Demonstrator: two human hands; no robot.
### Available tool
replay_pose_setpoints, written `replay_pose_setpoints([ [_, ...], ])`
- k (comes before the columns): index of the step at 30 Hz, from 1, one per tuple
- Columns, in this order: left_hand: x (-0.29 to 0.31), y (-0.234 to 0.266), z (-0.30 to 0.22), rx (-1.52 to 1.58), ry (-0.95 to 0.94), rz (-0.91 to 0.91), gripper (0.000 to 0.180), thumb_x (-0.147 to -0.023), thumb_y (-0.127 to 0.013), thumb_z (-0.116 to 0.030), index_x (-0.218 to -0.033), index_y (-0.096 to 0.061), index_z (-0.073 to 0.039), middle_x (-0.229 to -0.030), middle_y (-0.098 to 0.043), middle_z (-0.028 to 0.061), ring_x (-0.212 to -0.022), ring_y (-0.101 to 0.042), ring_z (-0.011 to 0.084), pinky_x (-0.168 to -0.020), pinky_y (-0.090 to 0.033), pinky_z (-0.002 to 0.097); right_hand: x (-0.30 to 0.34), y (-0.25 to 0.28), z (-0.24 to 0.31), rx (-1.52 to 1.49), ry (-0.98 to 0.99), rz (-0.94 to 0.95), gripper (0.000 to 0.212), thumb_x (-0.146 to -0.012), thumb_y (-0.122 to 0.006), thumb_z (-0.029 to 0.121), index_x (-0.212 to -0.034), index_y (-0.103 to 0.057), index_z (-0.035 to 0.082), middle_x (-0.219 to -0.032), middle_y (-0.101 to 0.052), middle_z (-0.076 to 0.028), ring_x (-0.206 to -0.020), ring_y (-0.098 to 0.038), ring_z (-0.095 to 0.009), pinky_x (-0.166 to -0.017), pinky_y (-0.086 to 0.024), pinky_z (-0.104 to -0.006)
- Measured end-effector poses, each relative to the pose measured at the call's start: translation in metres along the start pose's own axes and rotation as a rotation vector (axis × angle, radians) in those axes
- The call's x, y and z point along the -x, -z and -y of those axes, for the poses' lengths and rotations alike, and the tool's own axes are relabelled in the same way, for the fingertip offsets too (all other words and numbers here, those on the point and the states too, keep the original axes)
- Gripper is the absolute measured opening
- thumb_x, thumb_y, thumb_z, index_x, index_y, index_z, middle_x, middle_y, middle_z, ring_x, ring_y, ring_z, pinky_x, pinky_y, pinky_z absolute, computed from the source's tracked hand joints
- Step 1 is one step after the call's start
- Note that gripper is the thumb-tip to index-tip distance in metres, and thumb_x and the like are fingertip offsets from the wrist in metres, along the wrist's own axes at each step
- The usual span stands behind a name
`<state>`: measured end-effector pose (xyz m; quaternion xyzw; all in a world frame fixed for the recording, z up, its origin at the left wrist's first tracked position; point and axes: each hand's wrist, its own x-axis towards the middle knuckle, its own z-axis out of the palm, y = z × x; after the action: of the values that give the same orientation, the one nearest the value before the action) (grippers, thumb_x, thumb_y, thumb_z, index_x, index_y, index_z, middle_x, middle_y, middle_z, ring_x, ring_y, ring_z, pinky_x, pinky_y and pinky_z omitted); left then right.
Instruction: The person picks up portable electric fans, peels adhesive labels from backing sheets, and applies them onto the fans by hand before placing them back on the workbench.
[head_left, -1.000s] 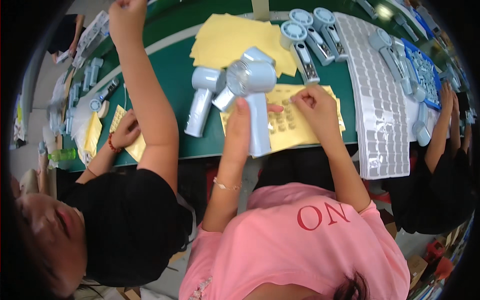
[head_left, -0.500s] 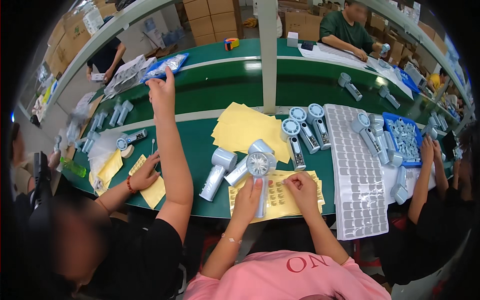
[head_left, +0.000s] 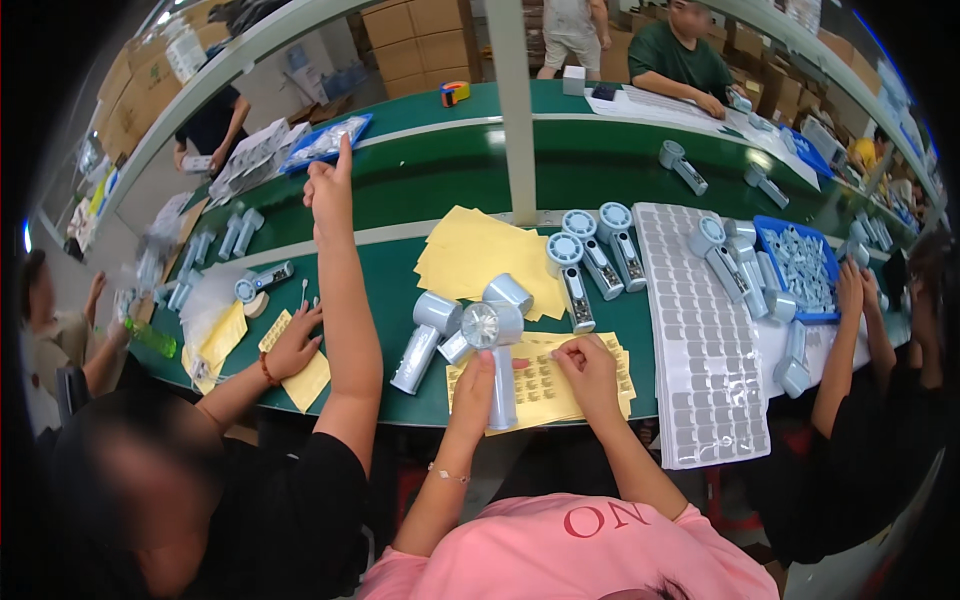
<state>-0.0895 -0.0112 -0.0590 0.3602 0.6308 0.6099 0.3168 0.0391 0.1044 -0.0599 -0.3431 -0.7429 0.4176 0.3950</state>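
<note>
My left hand (head_left: 473,396) is closed round the handle of a light blue handheld fan (head_left: 503,398), whose round, shiny head (head_left: 480,326) points up and away from me. Beneath it lies a small stack of yellow label sheets (head_left: 600,398) printed with dark marks. Over those sheets, my right hand (head_left: 590,376) has thumb and forefinger pinched together; whatever may be between the fingertips is too small to make out. Just beyond my left hand, other wrapped fans (head_left: 415,358) lie on their sides, one of them with its head (head_left: 508,293) partly behind the held fan.
Blank yellow sheets (head_left: 480,255) lie beyond the fans. Several fans with open handles (head_left: 575,300) stand to their right, beside long grey sticker sheets (head_left: 700,380). A blue bin (head_left: 838,262) holds small parts. At left, a co-worker's arm (head_left: 345,290) reaches across the green table (head_left: 405,255).
The whole view has shifted slightly. My hands keep nearly the same pose over the label sheets. The co-worker's raised hand has moved a little, and a standing person now shows at the back.
</note>
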Motion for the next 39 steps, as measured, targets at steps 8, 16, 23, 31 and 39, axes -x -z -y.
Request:
replay_pose_setpoints([
  [8,0.007,-0.007,-0.023,0.248,0.133,-0.177,0.055,-0.093,-0.027,-0.052,-0.102,-0.051,-0.003,-0.076,-0.059,0.008,-0.069,-0.054,0.0128,-0.061,-0.042,0.024,0.0,0.001,-0.009,-0.137,0.031,-0.007,0.013,-0.075,-0.064,0.007,-0.075,-0.054,0.0,-0.078,-0.051,-0.013,-0.066,-0.053,-0.028,-0.059,-0.043,-0.0352],
  [16,0.023,-0.007,-0.027,0.254,0.025,-0.244,0.053,-0.093,-0.029,-0.049,-0.103,-0.05,-0.002,-0.082,-0.055,0.0074,-0.076,-0.055,0.0169,-0.072,-0.043,0.0276,0.014,0.039,0.005,-0.193,0.275,-0.006,0.072,-0.076,-0.059,0.005,-0.138,-0.022,0.01,-0.09,-0.053,-0.02,-0.078,-0.054,-0.032,-0.071,-0.043,-0.0405],
  [23,0.047,-0.012,-0.025,0.207,0.03,-0.304,0.052,-0.093,-0.027,-0.05,-0.102,-0.05,-0.005,-0.077,-0.055,0.0062,-0.069,-0.053,0.0149,-0.061,-0.044,0.0247,0.026,0.025,-0.012,-0.081,0.297,0.132,0.076,-0.073,-0.05,-0.003,-0.14,-0.013,0.003,-0.081,-0.052,-0.016,-0.074,-0.053,-0.03,-0.067,-0.044,-0.0389],
  [31,0.035,-0.043,-0.061,0.098,0.024,-0.292,0.051,-0.093,-0.026,-0.05,-0.1,-0.05,-0.006,-0.077,-0.054,0.0047,-0.066,-0.052,0.0139,-0.059,-0.043,0.0242,0.029,0.032,-0.013,0.162,0.362,0.029,0.077,-0.073,-0.054,0.004,-0.139,-0.014,0.0,-0.081,-0.051,-0.01,-0.076,-0.052,-0.021,-0.07,-0.045,-0.0275],
  [39,0.025,-0.028,-0.054,0.279,-0.034,-0.299,0.05,-0.094,-0.029,-0.048,-0.104,-0.05,-0.004,-0.089,-0.055,0.0053,-0.073,-0.052,0.0144,-0.066,-0.044,0.0238,0.025,0.035,-0.011,0.096,0.333,0.07,0.072,-0.074,-0.051,0.001,-0.138,-0.018,0.0,-0.08,-0.05,-0.01,-0.077,-0.051,-0.022,-0.068,-0.045,-0.0307],
])
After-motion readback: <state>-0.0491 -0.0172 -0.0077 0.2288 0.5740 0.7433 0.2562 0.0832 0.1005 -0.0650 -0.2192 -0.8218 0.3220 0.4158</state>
